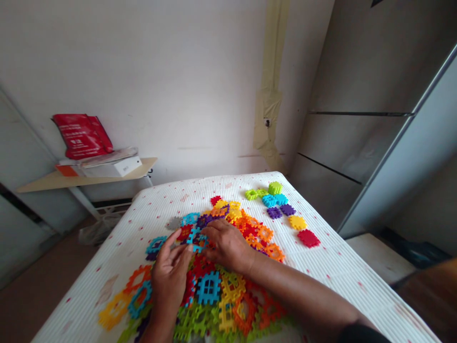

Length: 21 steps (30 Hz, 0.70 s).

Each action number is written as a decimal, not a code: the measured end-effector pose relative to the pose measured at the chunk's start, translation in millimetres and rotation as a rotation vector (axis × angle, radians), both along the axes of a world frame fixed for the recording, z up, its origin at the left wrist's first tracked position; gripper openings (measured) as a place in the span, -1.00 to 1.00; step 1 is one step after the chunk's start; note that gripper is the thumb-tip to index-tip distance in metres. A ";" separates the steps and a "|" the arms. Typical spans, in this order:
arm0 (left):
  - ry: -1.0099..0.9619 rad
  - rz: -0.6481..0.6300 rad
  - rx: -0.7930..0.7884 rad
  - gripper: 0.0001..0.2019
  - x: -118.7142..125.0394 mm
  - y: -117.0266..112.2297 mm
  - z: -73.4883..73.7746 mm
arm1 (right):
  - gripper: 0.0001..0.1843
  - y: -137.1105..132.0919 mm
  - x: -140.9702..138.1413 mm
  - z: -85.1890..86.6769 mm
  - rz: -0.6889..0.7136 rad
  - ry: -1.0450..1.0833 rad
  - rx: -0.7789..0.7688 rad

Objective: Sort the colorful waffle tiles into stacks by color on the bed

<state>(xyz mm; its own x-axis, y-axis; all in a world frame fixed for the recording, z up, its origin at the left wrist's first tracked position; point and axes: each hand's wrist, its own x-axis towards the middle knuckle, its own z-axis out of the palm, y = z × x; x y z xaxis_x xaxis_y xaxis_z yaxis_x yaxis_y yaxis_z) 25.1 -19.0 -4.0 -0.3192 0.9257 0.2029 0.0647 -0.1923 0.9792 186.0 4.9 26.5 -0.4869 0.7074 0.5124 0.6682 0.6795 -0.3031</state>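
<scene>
A heap of colourful plastic interlocking building blocks (209, 288) lies on the bed, with toothed edges and some window cut-outs. My left hand (172, 267) is at the heap's left side, its thumb and forefinger apart and pointing at a light blue block (195, 238). Over the middle of the heap, my right hand (226, 243) bends its fingers down, fingertips at the light blue block's right edge. The undersides of those fingers are hidden. A red window block (184, 233) lies just beyond my left fingertips.
Separate from the heap, at the right, lie green (275, 188), light blue (269, 200), purple (274, 213), yellow (297, 222) and red blocks (309, 238). A side table (146, 166) at the left holds a red bag (84, 136) and a white box (123, 166). A grey refrigerator (353, 95) stands right.
</scene>
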 end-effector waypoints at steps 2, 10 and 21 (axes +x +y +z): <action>-0.016 -0.001 0.003 -0.34 0.0 0.1 0.0 | -0.61 8.0 10.0 3.8 -0.046 -0.001 -0.020; -0.025 -0.005 0.030 -0.37 -1.6 2.2 -2.6 | -0.75 57.4 88.2 -5.0 -0.706 -0.236 -0.099; 0.013 -0.004 0.029 -0.39 -2.5 2.6 -5.4 | -0.75 75.4 117.3 -37.3 -0.928 -0.407 -0.242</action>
<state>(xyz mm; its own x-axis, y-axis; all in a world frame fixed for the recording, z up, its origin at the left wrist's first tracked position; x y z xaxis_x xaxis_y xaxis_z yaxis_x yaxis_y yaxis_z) 22.6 -16.4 -9.4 -0.3131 0.9204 0.2341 0.0763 -0.2213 0.9722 303.2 80.3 -10.8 0.1965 0.9542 0.2256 0.9793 -0.2023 0.0026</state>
